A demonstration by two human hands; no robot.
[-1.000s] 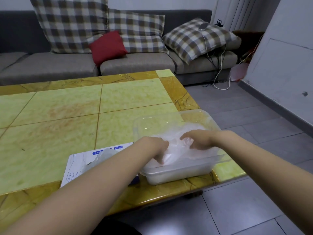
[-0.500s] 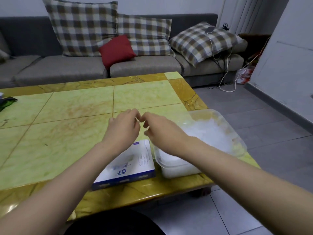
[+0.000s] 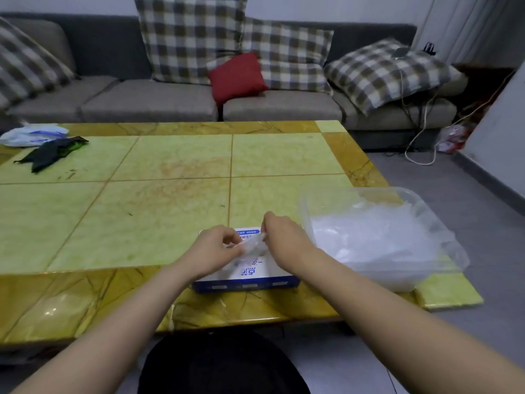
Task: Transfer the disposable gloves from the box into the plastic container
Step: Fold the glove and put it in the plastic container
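disposable glove, thin clear film, held just above the box, stretched between both hands. left hand: fingers curled, pinching the glove's left end. right hand: fingers and thumb pinching the glove's right end, close beside the left hand. the glove's lower part trails down onto the box top.

box: white top, dark blue front wall, lying flat on the tabletop near the front edge, left of the plastic container. writing: a blue rounded strip at the far edge with small pale characters, too small to read; large blue characters on the top near the front, partly covered by glove and wrists, not legible. three pale marks on the blue front wall, unreadable.

plastic container: clear, rectangular, at the tabletop's right front corner; touching the box or just beside it, cannot tell which. inside: a loose heap of clear gloves covering most of its bottom.

other: black crumpled item and white-blue bag at the far left of the tabletop. grey sofa behind, with plaid pillows and one red cushion.
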